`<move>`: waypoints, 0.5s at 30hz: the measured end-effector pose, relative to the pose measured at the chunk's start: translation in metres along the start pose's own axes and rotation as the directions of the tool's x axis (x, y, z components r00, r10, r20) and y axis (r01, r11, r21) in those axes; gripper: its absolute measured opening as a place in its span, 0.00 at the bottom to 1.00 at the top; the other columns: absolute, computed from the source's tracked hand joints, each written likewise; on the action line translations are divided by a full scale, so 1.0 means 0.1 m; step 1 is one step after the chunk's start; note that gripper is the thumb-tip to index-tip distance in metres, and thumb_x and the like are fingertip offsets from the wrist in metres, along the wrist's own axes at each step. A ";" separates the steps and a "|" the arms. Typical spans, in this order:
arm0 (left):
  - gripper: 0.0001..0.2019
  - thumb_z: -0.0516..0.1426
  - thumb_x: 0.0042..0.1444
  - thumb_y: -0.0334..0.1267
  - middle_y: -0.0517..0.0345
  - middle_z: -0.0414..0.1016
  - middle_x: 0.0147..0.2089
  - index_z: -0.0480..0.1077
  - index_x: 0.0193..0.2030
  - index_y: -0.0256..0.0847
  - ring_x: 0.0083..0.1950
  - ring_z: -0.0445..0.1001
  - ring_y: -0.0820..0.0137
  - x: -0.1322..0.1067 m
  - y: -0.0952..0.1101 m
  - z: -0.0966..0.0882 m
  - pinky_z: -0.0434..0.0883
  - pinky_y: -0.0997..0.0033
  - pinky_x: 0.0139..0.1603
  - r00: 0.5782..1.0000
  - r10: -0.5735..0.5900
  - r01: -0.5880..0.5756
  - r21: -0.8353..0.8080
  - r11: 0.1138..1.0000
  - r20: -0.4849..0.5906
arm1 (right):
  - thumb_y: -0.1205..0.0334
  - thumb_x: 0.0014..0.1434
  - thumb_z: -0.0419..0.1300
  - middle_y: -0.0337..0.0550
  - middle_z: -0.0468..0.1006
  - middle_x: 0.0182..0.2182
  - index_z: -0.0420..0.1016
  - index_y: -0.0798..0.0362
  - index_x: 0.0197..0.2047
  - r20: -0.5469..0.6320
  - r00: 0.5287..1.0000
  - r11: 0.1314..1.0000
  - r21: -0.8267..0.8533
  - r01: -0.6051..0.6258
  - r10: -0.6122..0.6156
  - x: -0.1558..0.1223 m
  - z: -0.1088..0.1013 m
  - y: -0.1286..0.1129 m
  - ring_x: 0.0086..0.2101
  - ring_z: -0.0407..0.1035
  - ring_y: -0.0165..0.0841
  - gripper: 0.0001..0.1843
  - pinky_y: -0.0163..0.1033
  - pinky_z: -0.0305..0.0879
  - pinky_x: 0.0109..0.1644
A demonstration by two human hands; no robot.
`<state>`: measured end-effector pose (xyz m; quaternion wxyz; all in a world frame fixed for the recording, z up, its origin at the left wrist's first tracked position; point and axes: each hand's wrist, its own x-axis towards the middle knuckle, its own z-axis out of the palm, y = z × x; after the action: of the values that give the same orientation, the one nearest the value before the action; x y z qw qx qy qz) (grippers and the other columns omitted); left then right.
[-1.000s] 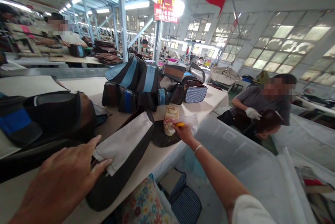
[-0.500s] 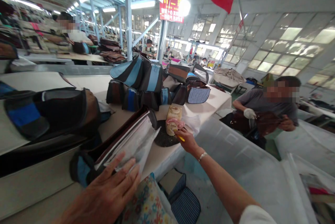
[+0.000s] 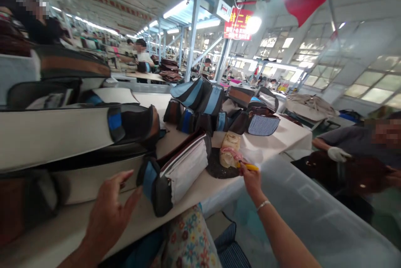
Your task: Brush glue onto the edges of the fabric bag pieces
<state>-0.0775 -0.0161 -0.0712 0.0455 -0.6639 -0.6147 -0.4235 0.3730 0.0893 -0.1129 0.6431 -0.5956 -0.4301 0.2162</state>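
Note:
My left hand (image 3: 108,205) hovers over the table's near side, fingers apart and holding nothing. Just right of it lies a dark bag piece (image 3: 163,193) with a blue stripe and a white lining flap (image 3: 188,170). Between the fingers of my right hand (image 3: 250,176) is a yellow-handled tool (image 3: 249,166); its working end is hard to make out. That tool meets a crusted, cream-coloured container (image 3: 230,157) with a pinkish rag (image 3: 229,151) around it. The container rests on a dark round mat (image 3: 216,168).
Finished-looking bag pieces (image 3: 196,97) are stacked at the back of the table (image 3: 291,134). Long cream and black panels (image 3: 56,134) fill the left. A translucent plastic bin (image 3: 300,205) stands to the right. Beyond it, a gloved co-worker's hand (image 3: 338,154) holds brown material.
My left hand has come off the white flap and moved left. My right hand still grips the yellow-handled tool, now more level. The view has turned left.

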 end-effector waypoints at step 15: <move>0.15 0.54 0.62 0.48 0.58 0.71 0.35 0.74 0.34 0.39 0.39 0.72 0.69 0.48 0.43 0.26 0.69 0.72 0.42 0.932 0.092 0.134 -0.569 0.811 0.350 | 0.51 0.55 0.68 0.30 0.66 0.18 0.72 0.53 0.30 0.214 0.964 0.917 0.394 0.062 -0.157 -0.56 0.26 -2.35 0.18 0.60 0.24 0.15 0.29 0.60 0.24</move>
<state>-0.0325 0.0261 -0.0384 -0.2792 -0.7047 -0.4597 -0.4627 0.2669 0.0141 0.0926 0.7011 -0.4024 -0.4873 0.3304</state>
